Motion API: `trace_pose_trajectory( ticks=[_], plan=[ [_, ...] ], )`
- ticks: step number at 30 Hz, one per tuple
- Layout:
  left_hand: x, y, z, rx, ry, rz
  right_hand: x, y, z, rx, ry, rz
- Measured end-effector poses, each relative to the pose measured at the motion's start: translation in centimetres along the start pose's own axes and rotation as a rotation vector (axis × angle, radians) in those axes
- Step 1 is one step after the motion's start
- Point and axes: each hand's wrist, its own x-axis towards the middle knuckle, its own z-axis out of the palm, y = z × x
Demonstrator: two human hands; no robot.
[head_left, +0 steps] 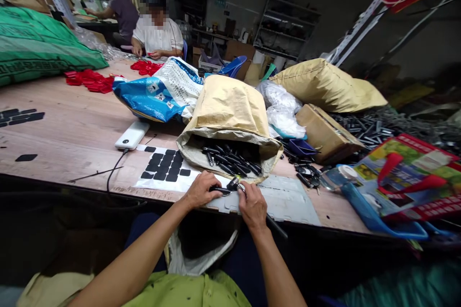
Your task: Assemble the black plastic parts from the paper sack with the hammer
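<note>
At the table edge, my left hand (pixel 201 191) is closed around a slim black rod-shaped piece (pixel 220 190) that points to the right. My right hand (pixel 253 205) pinches a short dark part (pixel 233 183) beside the rod's end; whether the two touch, I cannot tell. A longer black rod (pixel 277 227) shows below my right wrist, past the edge. Just beyond both hands lies a tan paper sack (pixel 232 105), its mouth towards me, with many black rod-like pieces (pixel 234 159) inside. An open pale sack (pixel 201 265) sits below the table edge at my lap.
Left of my hands, black rounded pads (pixel 167 165) lie on a white sheet, near a white power bank (pixel 132 135) with a cable. On the right are a cardboard box (pixel 326 134), a blue tray (pixel 370 213) and a colourful bag (pixel 410 172). Two co-workers sit across.
</note>
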Motion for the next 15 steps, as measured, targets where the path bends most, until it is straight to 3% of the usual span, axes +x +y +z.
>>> trace_pose_trajectory(
  ticks=[7, 15],
  plan=[
    [0.0, -0.3, 0.1, -0.029, -0.007, -0.018, -1.2, -1.4, -1.8, 0.317, 0.055, 0.039],
    [-0.1, -0.5, 0.4, -0.011, 0.03, -0.003, -2.0, -3.4, -2.9, 0.14, -0.015, -0.01]
  ],
)
